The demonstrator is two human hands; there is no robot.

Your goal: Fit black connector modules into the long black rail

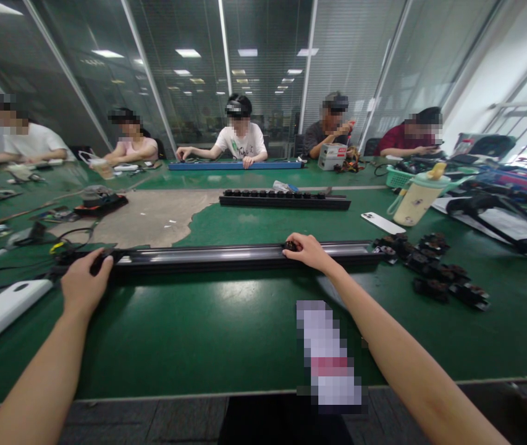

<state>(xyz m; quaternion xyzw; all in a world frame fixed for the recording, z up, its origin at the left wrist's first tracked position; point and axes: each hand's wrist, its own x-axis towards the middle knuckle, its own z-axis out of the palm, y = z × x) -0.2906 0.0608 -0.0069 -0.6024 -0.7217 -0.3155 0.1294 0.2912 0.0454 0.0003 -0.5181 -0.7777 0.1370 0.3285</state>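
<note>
A long black rail [207, 255] with a shiny silver channel lies across the green table in front of me. My left hand [83, 278] is closed around its left end, thumb and fingers gripping the dark end section. Toward the rail's right part, my right hand [308, 252] pinches a small black block [290, 246] at the channel; whether it touches the channel floor is hidden by the fingers. Past the rail's right end lies a loose group of similar black blocks [434, 266].
Behind the rail sits another black bar [284, 201] with a row of black blocks. A white phone [382, 223] and a cream tumbler [418, 201] stand to the right. Cables and a white case [6, 312] lie left. Several people work across the table [175, 346].
</note>
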